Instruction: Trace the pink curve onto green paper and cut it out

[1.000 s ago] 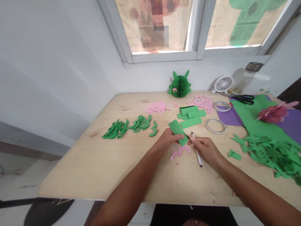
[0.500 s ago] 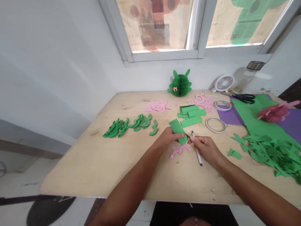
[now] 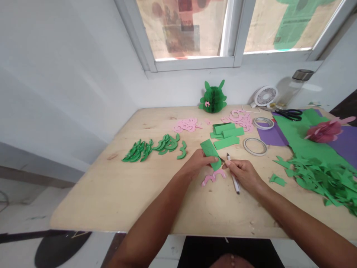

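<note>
My left hand [image 3: 201,160] pinches a green paper piece [image 3: 209,147] between thumb and fingers. A drawn curved line shows on the paper, and its lower end is rounded. My right hand [image 3: 242,172] is closed on a small pair of scissors [image 3: 222,160]; only a bit of dark blade shows at the paper's right edge, and the handles are hidden in the fingers. A white marker [image 3: 235,183] lies on the table under my right hand. Just below the paper rests a pink wavy paper cutout [image 3: 209,179].
Green curved cutouts [image 3: 138,151] lie in piles at left, pink cutouts [image 3: 186,125] behind. Folded green strips [image 3: 227,141], tape rolls [image 3: 255,153] and green scraps [image 3: 323,182] are right. A green honeycomb figure [image 3: 214,100], white fan [image 3: 265,96], bottle [image 3: 292,89] and black scissors [image 3: 290,114] stand or lie at the back.
The hands keep nearly the same place, with the paper turned very slightly. The whole view has shifted a little upward.
</note>
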`<state>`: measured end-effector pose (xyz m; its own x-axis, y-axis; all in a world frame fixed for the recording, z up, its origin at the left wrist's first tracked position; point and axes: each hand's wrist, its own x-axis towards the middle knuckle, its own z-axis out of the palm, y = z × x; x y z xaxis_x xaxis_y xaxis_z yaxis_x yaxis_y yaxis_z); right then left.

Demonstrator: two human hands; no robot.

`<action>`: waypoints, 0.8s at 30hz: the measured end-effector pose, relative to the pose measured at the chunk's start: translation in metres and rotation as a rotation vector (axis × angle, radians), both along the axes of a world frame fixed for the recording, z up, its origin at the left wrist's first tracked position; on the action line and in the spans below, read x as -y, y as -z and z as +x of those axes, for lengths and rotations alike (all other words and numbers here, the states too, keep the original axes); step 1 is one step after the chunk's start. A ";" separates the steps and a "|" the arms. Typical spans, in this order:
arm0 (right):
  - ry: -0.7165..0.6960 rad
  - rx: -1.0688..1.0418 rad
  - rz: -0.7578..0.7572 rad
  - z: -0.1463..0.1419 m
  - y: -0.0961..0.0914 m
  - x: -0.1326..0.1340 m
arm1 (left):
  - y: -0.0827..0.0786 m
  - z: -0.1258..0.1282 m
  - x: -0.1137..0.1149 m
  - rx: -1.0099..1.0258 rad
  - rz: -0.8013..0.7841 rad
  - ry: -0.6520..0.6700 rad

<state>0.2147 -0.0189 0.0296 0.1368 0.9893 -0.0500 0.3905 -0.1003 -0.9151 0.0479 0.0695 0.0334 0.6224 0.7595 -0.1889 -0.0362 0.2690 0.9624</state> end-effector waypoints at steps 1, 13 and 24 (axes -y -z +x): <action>-0.003 0.004 0.005 0.000 0.000 0.000 | 0.000 0.000 0.000 0.001 0.002 0.002; -0.039 -0.057 -0.053 0.000 -0.002 0.000 | -0.002 0.000 0.000 0.042 -0.017 0.022; -0.040 -0.087 -0.047 0.000 0.001 -0.001 | -0.002 0.001 0.001 0.042 0.007 0.051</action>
<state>0.2142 -0.0182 0.0291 0.0902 0.9903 -0.1059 0.3147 -0.1293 -0.9403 0.0488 0.0687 0.0357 0.6677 0.7277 -0.1569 -0.0630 0.2652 0.9621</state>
